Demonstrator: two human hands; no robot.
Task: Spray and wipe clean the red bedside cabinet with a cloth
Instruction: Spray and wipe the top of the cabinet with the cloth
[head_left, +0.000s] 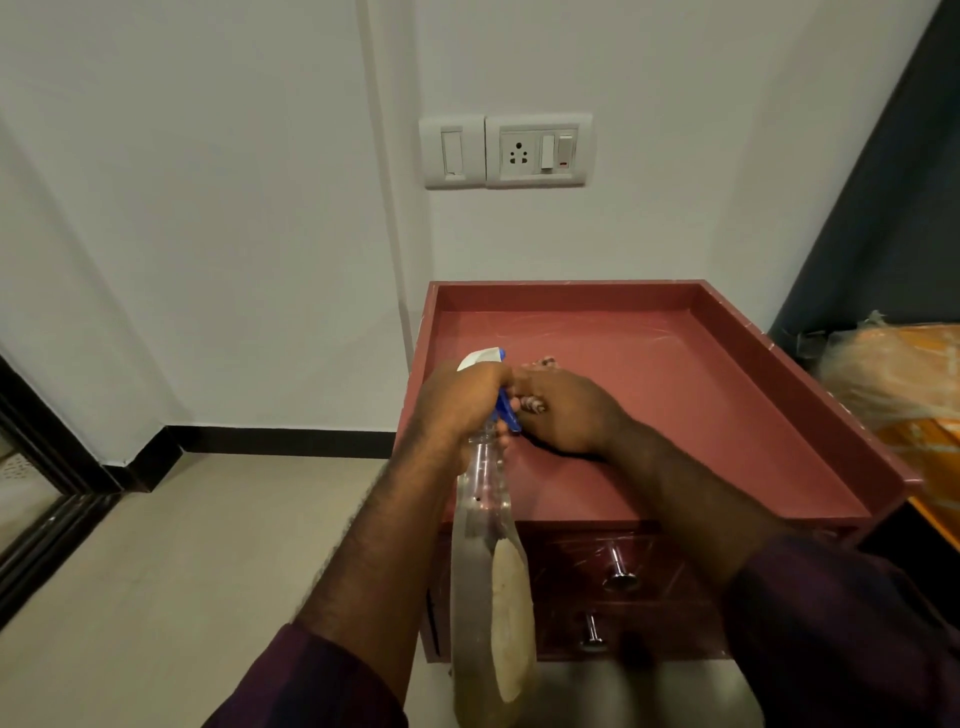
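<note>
Spray bottle (485, 525) base beyond bottom edge

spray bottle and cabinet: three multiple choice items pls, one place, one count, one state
1. The cloth is
A on the floor
B in a drawer
C in the right hand over the cabinet top

2. Metal drawer knobs in view:
A one
B two
C four

3. The spray bottle is
A gripped by the left hand
B standing on the floor
C lying on the cabinet

C: patterned cloth pokes out of that hand.
B: one knob sits above the other.
A: that hand wraps its neck.
</note>
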